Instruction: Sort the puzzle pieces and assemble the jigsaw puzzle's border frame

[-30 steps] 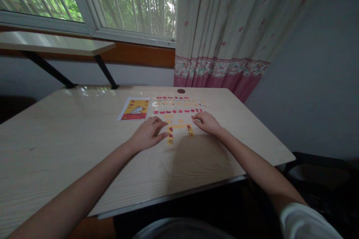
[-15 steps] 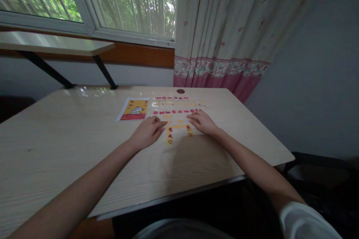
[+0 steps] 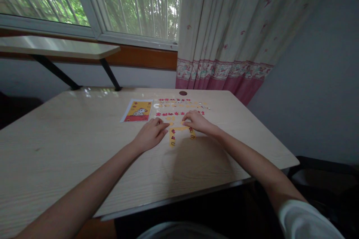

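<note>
My left hand [image 3: 151,134] rests palm down on the pale wooden table [image 3: 70,149], fingers stretched toward a joined strip of yellow puzzle pieces [image 3: 179,134] with red marks. My right hand [image 3: 196,122] lies on the far right end of that strip, fingers curled down onto a piece; what they pinch is too small to make out. Beyond both hands lie rows of loose red and yellow puzzle pieces [image 3: 179,109]. A yellow and red picture card [image 3: 137,110] with a white cartoon animal lies to the left of the pieces.
A round cable hole [image 3: 183,93] sits near the table's far edge. Behind it hang a flowered curtain [image 3: 224,37] and a barred window [image 3: 134,3]. A narrow shelf [image 3: 56,47] on black brackets runs along the wall at left. The table's front edge [image 3: 174,199] is close to me.
My right hand has slid left along the assembled strip, toward my left hand. My left hand has barely moved. The view has shifted slightly.
</note>
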Demonstrator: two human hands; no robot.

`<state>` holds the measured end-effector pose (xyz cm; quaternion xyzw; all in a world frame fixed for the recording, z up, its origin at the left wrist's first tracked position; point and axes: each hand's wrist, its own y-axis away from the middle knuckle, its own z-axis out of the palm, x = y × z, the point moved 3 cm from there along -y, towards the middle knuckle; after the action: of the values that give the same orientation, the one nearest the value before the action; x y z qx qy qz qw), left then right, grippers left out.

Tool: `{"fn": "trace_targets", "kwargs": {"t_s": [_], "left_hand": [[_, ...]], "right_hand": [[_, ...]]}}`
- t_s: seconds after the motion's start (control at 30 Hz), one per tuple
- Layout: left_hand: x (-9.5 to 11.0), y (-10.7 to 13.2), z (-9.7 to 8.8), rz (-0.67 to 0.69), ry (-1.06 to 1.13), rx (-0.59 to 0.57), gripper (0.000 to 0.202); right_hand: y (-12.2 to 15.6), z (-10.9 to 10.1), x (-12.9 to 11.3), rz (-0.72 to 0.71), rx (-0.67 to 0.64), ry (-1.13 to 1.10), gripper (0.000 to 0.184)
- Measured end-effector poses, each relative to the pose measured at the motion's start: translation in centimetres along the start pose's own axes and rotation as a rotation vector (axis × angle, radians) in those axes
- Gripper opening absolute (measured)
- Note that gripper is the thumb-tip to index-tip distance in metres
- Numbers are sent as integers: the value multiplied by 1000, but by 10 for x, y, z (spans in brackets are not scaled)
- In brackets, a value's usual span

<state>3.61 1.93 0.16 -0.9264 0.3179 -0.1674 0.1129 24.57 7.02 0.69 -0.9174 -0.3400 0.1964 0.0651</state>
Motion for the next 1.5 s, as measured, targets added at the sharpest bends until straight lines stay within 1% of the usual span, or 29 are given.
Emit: {"fn": "trace_targets", "kwargs": {"t_s": [0.1,0.17,0.27,0.37,0.43,0.5,0.6,0.7,0.8,0.87,1.0,1.07,1.13,1.27,1.5], "left_hand": [[4,0,-4,2,10,9,34],[5,0,-6,7,18,15,32],[6,1,-9,18,31,13,30],[12,0,-12,1,106,15,27],[21,-2,-14,-18,212,2,24],[33,-5,-14,-22,337,-36,22],[51,-8,-10,-53,475,-115,20],[60,-10,-4,-99,551,-107,17],[61,-9,0,-114,594,-73,16],[59,-8,2,-143,638,-49,16],[52,-6,8,-289,799,-19,20],[49,-7,10,-329,875,-11,22],[47,-8,12,-343,915,1,23],[45,-9,13,-342,926,13,25],[43,-8,18,-320,925,8,30]], "right_hand": [[3,-2,-4,17,25,-78,9],[10,-6,-7,30,35,-195,9],[27,-12,-9,31,34,-391,13],[47,-15,-7,36,14,-449,18],[58,-14,-7,83,30,-492,20],[65,-11,-11,143,75,-565,21],[65,-7,-24,181,130,-659,22],[61,-5,-38,176,145,-686,18],[60,-6,-45,165,162,-665,15],[62,-7,-46,143,199,-616,14],[66,-13,-47,15,341,-466,17],[66,-15,-48,-60,376,-409,18],[66,-15,-49,-108,391,-367,19],[67,-17,-51,-136,452,-299,22],[68,-18,-51,-144,439,-161,19]]}}
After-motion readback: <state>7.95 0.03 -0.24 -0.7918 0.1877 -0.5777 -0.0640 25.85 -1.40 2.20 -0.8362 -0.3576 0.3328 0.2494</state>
